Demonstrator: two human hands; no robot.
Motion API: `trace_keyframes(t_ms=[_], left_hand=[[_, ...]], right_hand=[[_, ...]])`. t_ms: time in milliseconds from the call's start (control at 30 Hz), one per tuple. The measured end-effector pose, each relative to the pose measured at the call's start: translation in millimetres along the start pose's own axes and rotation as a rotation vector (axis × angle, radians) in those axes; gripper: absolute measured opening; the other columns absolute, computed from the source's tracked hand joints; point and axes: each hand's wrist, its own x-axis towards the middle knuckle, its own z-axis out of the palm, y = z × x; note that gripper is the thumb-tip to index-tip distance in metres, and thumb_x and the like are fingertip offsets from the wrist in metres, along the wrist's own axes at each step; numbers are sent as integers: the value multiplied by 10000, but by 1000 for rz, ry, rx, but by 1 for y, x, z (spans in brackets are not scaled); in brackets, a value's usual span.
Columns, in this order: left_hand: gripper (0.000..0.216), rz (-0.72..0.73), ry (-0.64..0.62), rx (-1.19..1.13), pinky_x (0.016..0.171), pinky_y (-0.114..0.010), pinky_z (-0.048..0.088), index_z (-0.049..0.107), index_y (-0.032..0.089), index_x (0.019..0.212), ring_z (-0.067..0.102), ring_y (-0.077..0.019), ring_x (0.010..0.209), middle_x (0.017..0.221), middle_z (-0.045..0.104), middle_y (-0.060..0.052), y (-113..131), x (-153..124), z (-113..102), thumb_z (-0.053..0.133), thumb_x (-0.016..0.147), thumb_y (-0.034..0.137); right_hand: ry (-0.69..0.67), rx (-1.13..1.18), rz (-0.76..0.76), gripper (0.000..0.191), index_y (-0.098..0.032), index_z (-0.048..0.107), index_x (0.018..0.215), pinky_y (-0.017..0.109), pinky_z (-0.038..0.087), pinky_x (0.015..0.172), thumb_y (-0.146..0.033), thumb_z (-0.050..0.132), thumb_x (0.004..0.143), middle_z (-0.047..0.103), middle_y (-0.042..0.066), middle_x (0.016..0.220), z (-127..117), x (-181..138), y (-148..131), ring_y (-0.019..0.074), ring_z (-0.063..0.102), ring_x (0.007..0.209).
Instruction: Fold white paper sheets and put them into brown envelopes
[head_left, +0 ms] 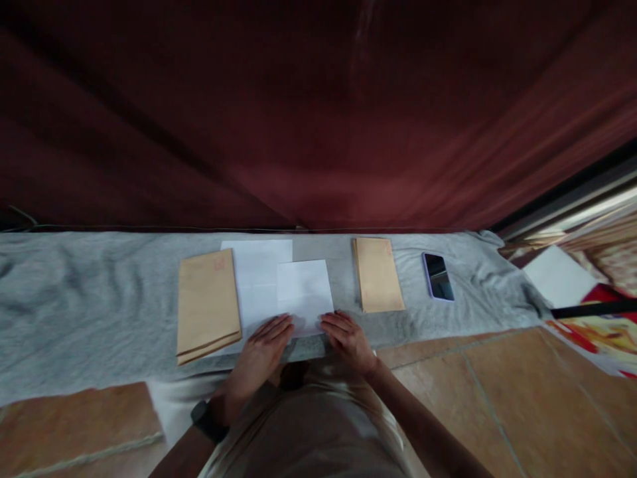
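Observation:
A folded white sheet of paper [304,289] lies on a grey cloth [89,299] in front of me. My left hand [261,355] rests flat on its near left corner, fingers stretched out. My right hand [348,338] lies flat on its near right corner, fingers spread. Under and behind the folded sheet lies a larger white sheet [256,272]. A stack of brown envelopes [206,305] sits just left of my left hand. Another brown envelope stack [377,273] sits right of the paper.
A dark phone [438,276] lies on the cloth at the right. A dark red curtain [318,113] hangs behind the cloth. Tiled floor [497,398] shows near me. White paper [560,275] and colourful printed material [602,332] lie at far right.

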Motion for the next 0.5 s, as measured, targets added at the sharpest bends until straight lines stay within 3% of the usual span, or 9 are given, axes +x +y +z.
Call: trace_keyframes(t_ms=[133,200,333,500], left_hand=[[308,-24,-10,-55,1082,-455,540,754,230,1143,686,-236,1189,1250,748,-66,0,13,-12,513,1011,369],[337,-17,-23,-96,1098,-436,525,739,234,1187,674,-226,1207,1248,748,-66,1,31,-12,504,1018,408],[461,39,-48,-31,1212,-495,388,582,195,1427,490,-251,1436,1529,549,-105,5,80,11,450,1040,407],[485,89,-62,32,1269,-534,258,490,252,1509,343,-250,1530,1622,429,-65,0,122,40,445,1043,380]], right_hand=[[-6,-1,23,416,-224,643,1316,507,483,1147,-83,570,931,689,104,1344,0,-2,-1,234,638,1268],[-18,-3,32,442,-231,630,1335,503,479,1151,-77,572,924,681,100,1358,1,-2,-1,231,634,1275],[-30,-11,42,451,-230,629,1332,504,477,1153,-77,585,910,677,95,1365,2,-1,-2,231,633,1275],[-3,-13,42,417,-224,633,1316,505,482,1147,-115,617,914,686,108,1347,3,-3,-1,236,635,1275]])
